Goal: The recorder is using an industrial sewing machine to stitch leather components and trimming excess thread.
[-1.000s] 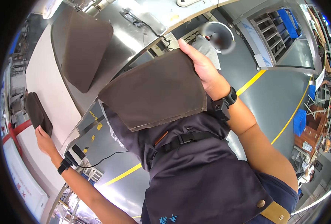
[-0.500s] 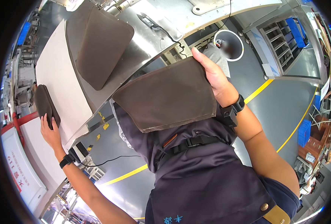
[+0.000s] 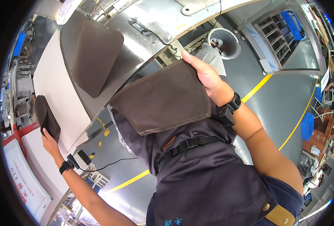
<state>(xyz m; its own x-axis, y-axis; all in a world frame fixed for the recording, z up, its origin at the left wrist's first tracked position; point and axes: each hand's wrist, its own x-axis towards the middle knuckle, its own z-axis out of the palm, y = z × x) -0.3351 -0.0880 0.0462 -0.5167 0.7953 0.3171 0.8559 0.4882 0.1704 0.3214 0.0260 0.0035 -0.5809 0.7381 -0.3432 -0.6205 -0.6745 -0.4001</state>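
Note:
A flat dark brown panel, leather-like with a stitched or folded edge (image 3: 163, 98), lies across my lap over the dark apron. My right hand (image 3: 214, 83) grips its upper right edge, thumb stretched along the top and fingers hidden behind. Far to the left, my left hand (image 3: 52, 145) holds the near end of smaller dark brown pieces (image 3: 49, 119), which look stacked or folded. One finger shows at their edge; the rest are hidden beneath. A similar brown panel (image 3: 97, 56) rests on the metal tabletop, apart from both hands.
A white board (image 3: 59, 84) covers the table's left part. Small snips or a cutter (image 3: 138, 25) lie on the metal surface (image 3: 148, 49) beside a black cord. A white bin (image 3: 227, 41) stands on the floor beyond my right hand. A wheeled metal rack (image 3: 284, 41) is at far right.
My left fingers have gone from the top of the smaller brown pieces to under their near end, and the pieces now part slightly. The view has shifted a little; the right hand keeps its grip.

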